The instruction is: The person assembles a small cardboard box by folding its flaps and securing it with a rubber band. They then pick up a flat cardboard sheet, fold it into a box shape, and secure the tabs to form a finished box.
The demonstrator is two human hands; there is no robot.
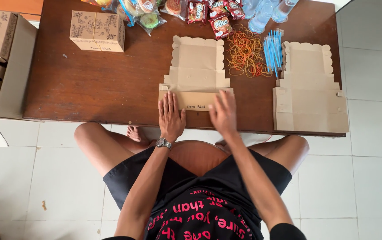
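Brown table (111, 84), flat kraft box blank (196, 73), folded patterned box (97, 30)

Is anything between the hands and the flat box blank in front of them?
No. The left hand lies flat on the near flap of the unfolded cardboard box; the right hand, blurred, is at the same flap. Rubber bands lie beside it, apart.
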